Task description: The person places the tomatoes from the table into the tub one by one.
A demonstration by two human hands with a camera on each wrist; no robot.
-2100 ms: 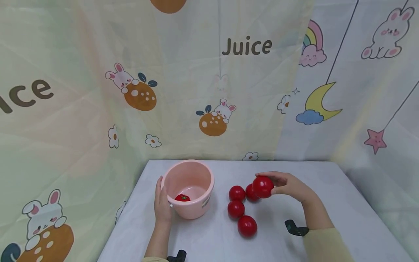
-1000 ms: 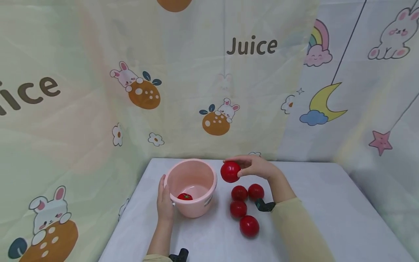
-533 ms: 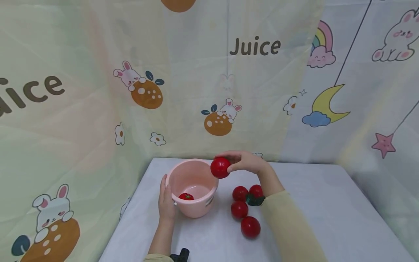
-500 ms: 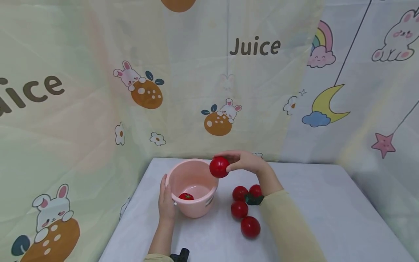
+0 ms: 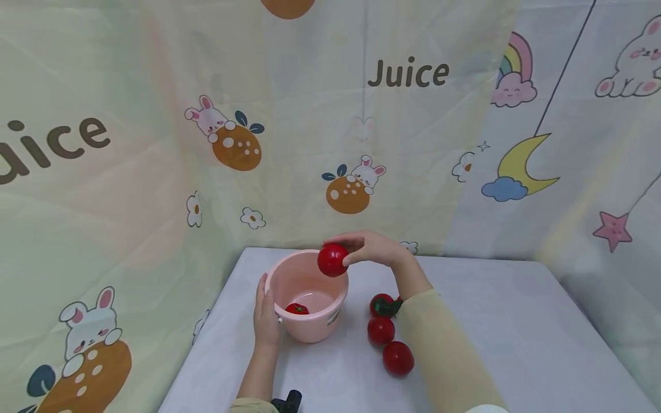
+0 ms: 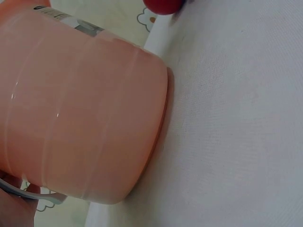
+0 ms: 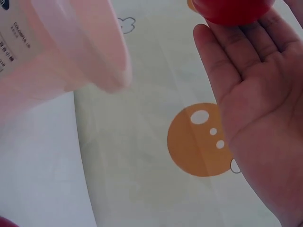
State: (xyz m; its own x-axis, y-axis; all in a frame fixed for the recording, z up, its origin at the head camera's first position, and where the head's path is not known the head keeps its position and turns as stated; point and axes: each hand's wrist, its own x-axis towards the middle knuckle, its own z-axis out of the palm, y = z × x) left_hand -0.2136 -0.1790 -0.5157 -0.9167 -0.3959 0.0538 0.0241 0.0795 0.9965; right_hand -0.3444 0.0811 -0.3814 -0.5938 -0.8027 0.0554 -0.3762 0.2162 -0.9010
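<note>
The left hand [image 5: 265,321] is resting rather straight fingers on the outer wall of the bucket [image 5: 308,331], at nine o'clock. Inside, one tomato [image 5: 298,308] is lying toward seven o'clock. The right hand [image 5: 375,248] is pinching another tomato [image 5: 332,260] by the two o'clock rim; this step seems to be bringing it in, next probably needing lowering and release. Three more tomatoes [image 5: 381,331], at least, are lying at four o'clock from the bucket.

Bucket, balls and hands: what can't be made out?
Head: tomato, underside hidden by near bucket wall.
Head: red ball, partly behind dark wrist camera.
Left wrist: left hand, cut by left edge.
Right wrist: held ball, cut by top edge.
Right wrist: label, fine print too small.
</note>
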